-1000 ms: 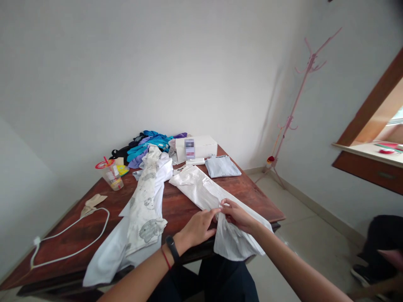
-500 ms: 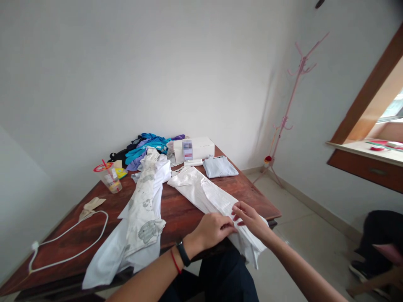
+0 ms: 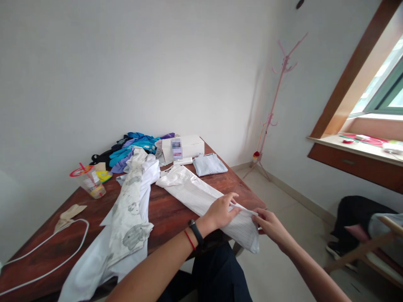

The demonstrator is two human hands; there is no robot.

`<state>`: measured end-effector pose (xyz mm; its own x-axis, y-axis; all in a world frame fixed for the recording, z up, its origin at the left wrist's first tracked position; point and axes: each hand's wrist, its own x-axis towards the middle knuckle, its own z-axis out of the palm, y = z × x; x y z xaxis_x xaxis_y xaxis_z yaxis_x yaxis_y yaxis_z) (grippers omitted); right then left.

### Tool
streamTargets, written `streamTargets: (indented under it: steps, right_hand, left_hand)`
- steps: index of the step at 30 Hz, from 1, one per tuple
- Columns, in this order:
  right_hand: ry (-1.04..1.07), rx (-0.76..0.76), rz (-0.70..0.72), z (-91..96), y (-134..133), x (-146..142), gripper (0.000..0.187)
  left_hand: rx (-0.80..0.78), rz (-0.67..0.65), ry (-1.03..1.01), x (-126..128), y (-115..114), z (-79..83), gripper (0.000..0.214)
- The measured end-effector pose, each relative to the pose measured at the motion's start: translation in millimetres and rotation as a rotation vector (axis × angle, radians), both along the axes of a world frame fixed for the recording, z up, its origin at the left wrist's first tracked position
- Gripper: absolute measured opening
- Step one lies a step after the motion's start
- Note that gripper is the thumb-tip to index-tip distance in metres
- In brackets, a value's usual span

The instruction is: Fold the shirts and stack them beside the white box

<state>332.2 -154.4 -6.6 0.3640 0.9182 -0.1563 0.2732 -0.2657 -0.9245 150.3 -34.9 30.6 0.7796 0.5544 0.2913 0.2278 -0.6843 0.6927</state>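
Note:
A white, finely striped garment (image 3: pixel 197 193) is folded into a long strip. It lies slantwise on the table, its near end hanging past the right front edge. Whether it is a shirt or trousers I cannot make out. My left hand (image 3: pixel 220 213) rests on its middle, thumb and fingers apart over the cloth. Farther right, my right hand (image 3: pixel 267 224) pinches the garment's right edge between thumb and fingers. To the left lie a white garment (image 3: pixel 86 268) and, on top of it, a pale one with grey animal prints (image 3: pixel 126 218).
On the wooden table (image 3: pixel 170 222) stand a plastic cup with a straw (image 3: pixel 94 184), a white cord (image 3: pixel 83 239), a clothes pile (image 3: pixel 135 147), a white box (image 3: pixel 192 147) and a folded grey-blue garment (image 3: pixel 209 164). A pink coat rack (image 3: pixel 275 100) stands in the corner; a wooden chair (image 3: pixel 362 249) is at right.
My left hand has moved forward and unfolded its fingers over the cloth. My right hand has shifted to the garment's right edge. The near end now lies smoother, and the view has turned rightward.

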Motion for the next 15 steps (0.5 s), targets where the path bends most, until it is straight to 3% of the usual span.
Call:
streamTargets:
  steps: [3, 7, 9, 12, 15]
  right_hand:
    - [0.018, -0.116, -0.032, -13.4, 1.7, 4.4, 0.018]
    - [-0.41, -0.105, 0.084, -28.9, -4.9, 6.5, 0.016]
    - [-0.575, -0.092, 0.135, -36.8, -9.0, 7.7, 0.02]
    - [-0.581, -0.055, 0.154, -50.4, -13.3, 10.6, 0.026]
    - [-0.466, 0.027, 0.013, -65.0, -13.7, 14.4, 0.031]
  left_hand:
    - [0.198, 0.001, 0.147, -20.5, 21.4, -8.2, 0.037]
    - [0.387, 0.241, 0.437, -61.3, 69.1, -15.1, 0.06]
    - [0.392, 0.365, 0.548, -81.7, 97.0, -17.7, 0.073]
    - [0.285, 0.42, 0.686, -106.1, 131.3, -23.7, 0.086]
    - [0.228, 0.398, 0.722, -119.0, 147.1, -33.2, 0.09]
